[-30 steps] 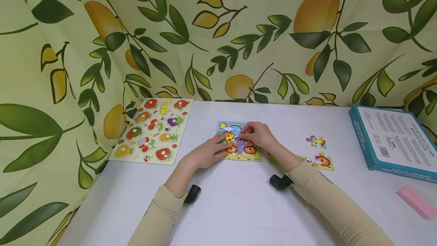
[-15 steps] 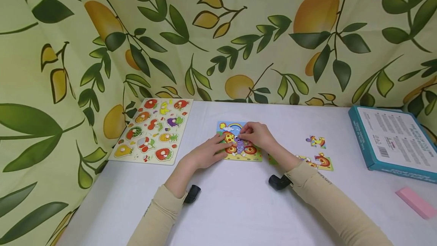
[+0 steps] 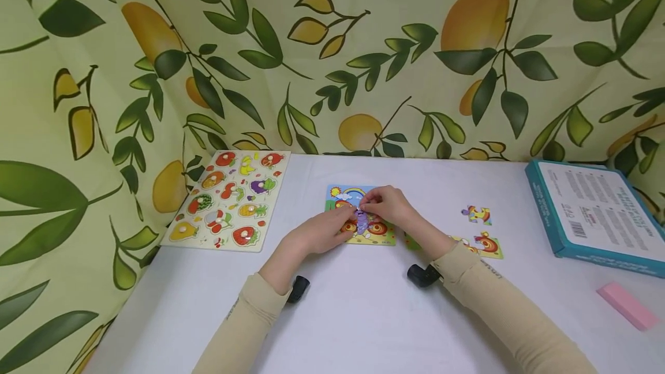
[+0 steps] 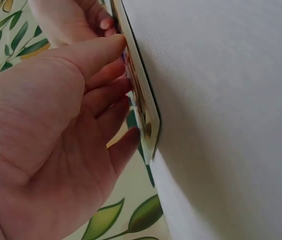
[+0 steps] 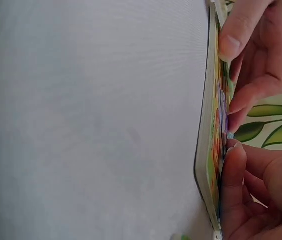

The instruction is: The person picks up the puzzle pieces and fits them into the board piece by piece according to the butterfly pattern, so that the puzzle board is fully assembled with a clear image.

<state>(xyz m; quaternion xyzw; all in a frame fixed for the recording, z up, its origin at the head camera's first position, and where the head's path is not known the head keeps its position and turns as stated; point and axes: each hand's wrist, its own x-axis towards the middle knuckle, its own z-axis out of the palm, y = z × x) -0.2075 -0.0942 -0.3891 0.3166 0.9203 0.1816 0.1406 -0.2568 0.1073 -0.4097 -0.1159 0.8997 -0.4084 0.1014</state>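
A small jigsaw puzzle board (image 3: 383, 240) with a butterfly, sun and rainbow picture lies on the white table. My right hand (image 3: 389, 205) pinches a puzzle piece between thumb and index finger over the butterfly's head; the fingers cover most of this piece. From the left, my left hand (image 3: 326, 229) rests on the board, its fingers extended, their tips close to the right fingertips. In the left wrist view, the thumb and fingers of my left hand (image 4: 56, 125) touch the board's face. The right wrist view has my right hand (image 5: 260, 185) low against the board (image 5: 205, 150).
Loose puzzle pieces (image 3: 479, 214) lie right of the board, others (image 3: 488, 243) partly behind the right forearm. A fruit peg puzzle (image 3: 236, 204) is at the back left. A teal-edged box (image 3: 597, 206) and a pink block (image 3: 627, 305) are at the right.
My left hand has shifted right and further over the board, its fingertips now beside the right hand's. The right hand still pinches at the butterfly's head. The head view has turned slightly.
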